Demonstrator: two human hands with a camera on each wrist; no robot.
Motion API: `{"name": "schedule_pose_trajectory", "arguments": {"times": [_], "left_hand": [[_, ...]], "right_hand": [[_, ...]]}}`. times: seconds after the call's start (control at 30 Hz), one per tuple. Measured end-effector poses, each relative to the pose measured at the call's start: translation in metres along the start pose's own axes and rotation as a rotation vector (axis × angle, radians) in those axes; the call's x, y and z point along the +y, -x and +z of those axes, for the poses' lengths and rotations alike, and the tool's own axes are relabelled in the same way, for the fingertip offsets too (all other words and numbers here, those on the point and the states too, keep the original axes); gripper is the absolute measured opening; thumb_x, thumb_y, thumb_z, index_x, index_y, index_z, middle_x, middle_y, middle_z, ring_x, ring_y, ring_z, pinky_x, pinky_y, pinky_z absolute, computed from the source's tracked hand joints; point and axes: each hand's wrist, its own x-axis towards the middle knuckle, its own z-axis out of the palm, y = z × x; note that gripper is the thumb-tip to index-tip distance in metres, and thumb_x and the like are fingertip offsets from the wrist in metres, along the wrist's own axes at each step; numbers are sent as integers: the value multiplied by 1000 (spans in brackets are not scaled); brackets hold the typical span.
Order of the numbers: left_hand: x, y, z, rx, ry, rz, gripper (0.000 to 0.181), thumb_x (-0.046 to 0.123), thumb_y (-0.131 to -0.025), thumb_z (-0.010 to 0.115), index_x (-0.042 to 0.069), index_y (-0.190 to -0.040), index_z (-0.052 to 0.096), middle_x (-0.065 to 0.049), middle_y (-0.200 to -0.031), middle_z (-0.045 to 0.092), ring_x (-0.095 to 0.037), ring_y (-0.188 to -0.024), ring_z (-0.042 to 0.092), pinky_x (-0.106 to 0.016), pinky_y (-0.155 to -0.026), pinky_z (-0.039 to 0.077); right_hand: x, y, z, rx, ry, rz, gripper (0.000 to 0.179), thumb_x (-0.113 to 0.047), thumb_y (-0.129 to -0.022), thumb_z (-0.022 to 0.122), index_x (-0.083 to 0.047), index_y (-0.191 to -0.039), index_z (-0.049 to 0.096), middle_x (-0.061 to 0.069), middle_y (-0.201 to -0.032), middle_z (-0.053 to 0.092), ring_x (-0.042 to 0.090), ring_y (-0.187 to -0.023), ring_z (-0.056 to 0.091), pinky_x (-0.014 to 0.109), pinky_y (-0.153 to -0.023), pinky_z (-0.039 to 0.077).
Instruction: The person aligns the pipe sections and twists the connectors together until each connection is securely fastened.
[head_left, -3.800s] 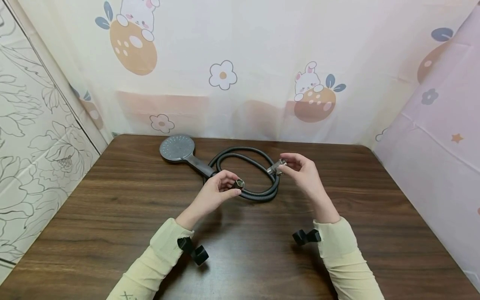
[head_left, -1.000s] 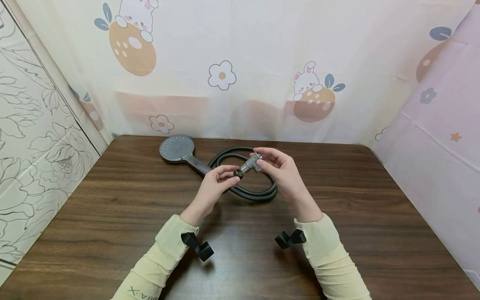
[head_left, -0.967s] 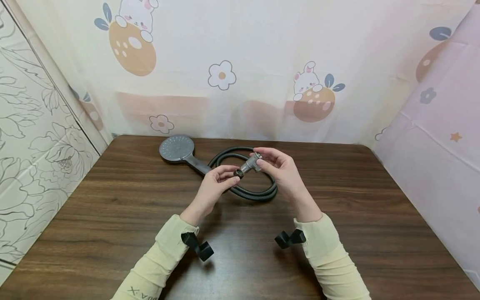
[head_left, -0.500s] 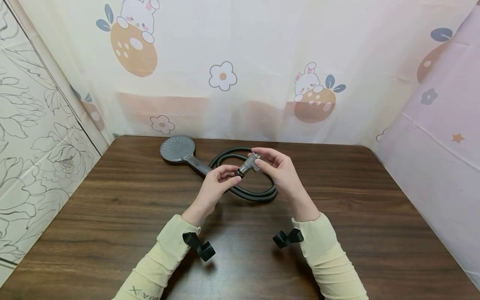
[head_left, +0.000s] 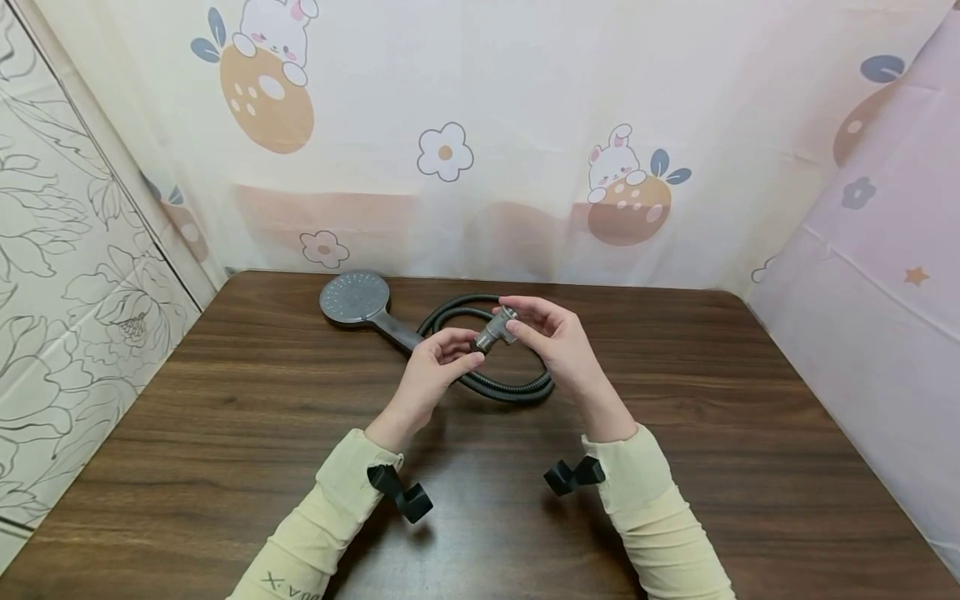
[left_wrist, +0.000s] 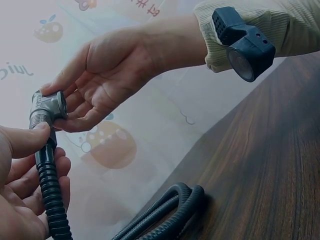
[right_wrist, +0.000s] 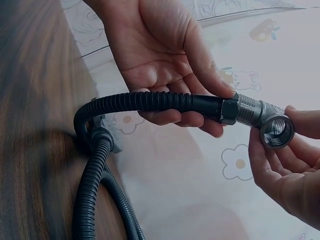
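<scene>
My left hand (head_left: 429,373) pinches the black end nut (right_wrist: 229,110) of a ribbed shower hose (right_wrist: 150,101) between thumb and fingers. In my right hand (head_left: 558,343) is a silver metal tee fitting (head_left: 496,327) with threaded openings, gripped by thumb and fingertips. The fitting's threaded stem meets the hose nut, and several threads still show beside it in the right wrist view. Both pieces are held in the air above the table. Behind the left hand, a grey shower head (head_left: 355,298) lies face up, its handle end hidden by the fingers.
The rest of the hose (head_left: 517,392) lies coiled on the dark wooden table (head_left: 675,500) beneath the hands. A patterned curtain (head_left: 525,108) hangs along the back edge, with more sheeting at both sides. A black camera mount sits on each wrist.
My right hand has come left and brought the metal fitting from apart to the hose nut. Over the last second the fitting has edged further into line with the nut; the left hand barely moved.
</scene>
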Motion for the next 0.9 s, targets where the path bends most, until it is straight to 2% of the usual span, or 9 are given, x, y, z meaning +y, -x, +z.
{"name": "schedule_pose_trajectory", "arguments": {"times": [0.17, 0.37, 0.6, 0.9], "left_hand": [[1, 0, 0, 11, -9, 6, 30, 9, -82, 66, 1, -110, 59, -4, -94, 60, -14, -87, 57, -25, -77, 46], [0, 0, 1, 24, -8, 16, 30, 7, -81, 67, 1, -109, 59, -3, -94, 60, -13, -86, 56, -23, -75, 46], [0, 1, 2, 36, 8, 19, 29, 5, -80, 67, 1, -108, 59, -4, -96, 62, -13, -85, 57, -23, -74, 47], [1, 1, 3, 54, 34, 28, 30, 2, -78, 68, 2, -106, 58, -2, -94, 62, -13, -82, 58, -23, -72, 47]], "right_hand": [[-1, 0, 1, 0, 36, -9, 34, -5, -88, 57, 6, -120, 53, 17, -114, 60, 11, -98, 61, 22, -76, 49], [-2, -1, 2, -12, 73, -17, 34, -5, -88, 58, 5, -119, 53, 29, -119, 53, 11, -98, 61, 22, -76, 49], [-2, -1, 1, -11, 89, -15, 33, -6, -87, 58, 4, -119, 54, 24, -117, 57, 11, -97, 61, 23, -78, 50], [-2, -1, 2, -6, 88, -17, 35, -5, -87, 59, 6, -119, 53, 26, -117, 56, 11, -96, 61, 23, -79, 50]]}}
